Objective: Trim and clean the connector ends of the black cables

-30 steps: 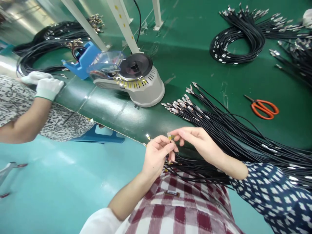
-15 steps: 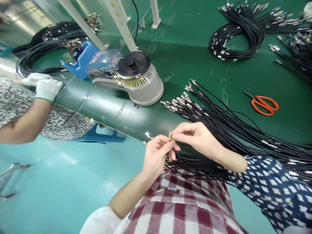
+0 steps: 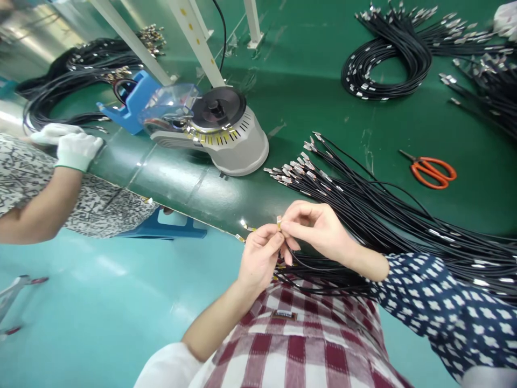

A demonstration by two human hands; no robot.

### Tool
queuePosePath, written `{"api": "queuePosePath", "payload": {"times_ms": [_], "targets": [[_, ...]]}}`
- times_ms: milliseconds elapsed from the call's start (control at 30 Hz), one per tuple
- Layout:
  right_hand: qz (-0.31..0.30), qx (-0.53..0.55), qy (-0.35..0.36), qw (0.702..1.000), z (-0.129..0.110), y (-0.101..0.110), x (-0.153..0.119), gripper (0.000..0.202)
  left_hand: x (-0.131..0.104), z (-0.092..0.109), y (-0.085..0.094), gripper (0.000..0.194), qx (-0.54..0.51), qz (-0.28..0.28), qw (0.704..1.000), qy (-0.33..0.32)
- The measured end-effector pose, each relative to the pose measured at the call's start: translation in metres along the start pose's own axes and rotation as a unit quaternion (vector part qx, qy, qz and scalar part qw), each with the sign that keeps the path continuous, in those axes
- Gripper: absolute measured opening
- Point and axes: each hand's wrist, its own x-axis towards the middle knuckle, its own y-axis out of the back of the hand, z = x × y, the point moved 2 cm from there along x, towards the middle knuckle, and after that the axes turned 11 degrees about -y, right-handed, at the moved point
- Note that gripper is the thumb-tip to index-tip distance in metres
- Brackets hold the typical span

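Close to the table's front edge, my left hand pinches a black cable near its end. The cable's connector end, silvery with a bit of yellow on it, sticks up between my fingertips. My right hand is closed with thumb and forefinger against the same end; the tips partly hide it. Below my hands, more black cables lie across my lap at the edge. Just beyond my right hand is a bundle of black cables with silvery connectors.
A grey tape dispenser with a black disc stands at centre, beside a blue tape holder. Orange-handled scissors lie at right. Coiled cables are behind. At left, a co-worker's gloved hand rests at the table edge.
My right fingers have shifted slightly left and closer in around the cable end, whose connector now faces me more. The rest of the view has shifted only slightly.
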Motion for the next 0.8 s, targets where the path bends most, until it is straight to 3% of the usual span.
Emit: {"api": "queuePosePath", "payload": {"times_ms": [233, 433, 633, 800], "targets": [[0.083, -0.145, 0.052, 0.985, -0.006, 0.000, -0.004, 0.012, 0.001, 0.005, -0.003, 0.021, 0.005, 0.040, 0.999, 0.002], [0.065, -0.237, 0.128, 0.961, -0.014, 0.004, -0.010, 0.007, 0.000, 0.005, -0.003, 0.023, 0.023, 0.052, 0.998, -0.012], [0.000, -0.123, 0.030, 0.992, -0.007, 0.014, -0.001, 0.014, -0.005, 0.006, -0.004, 0.018, 0.034, 0.029, 0.999, -0.011], [-0.074, -0.054, -0.062, 0.994, -0.001, 0.019, 0.008, 0.022, -0.007, 0.007, -0.007, 0.015, 0.015, -0.010, 1.000, -0.006]]}}
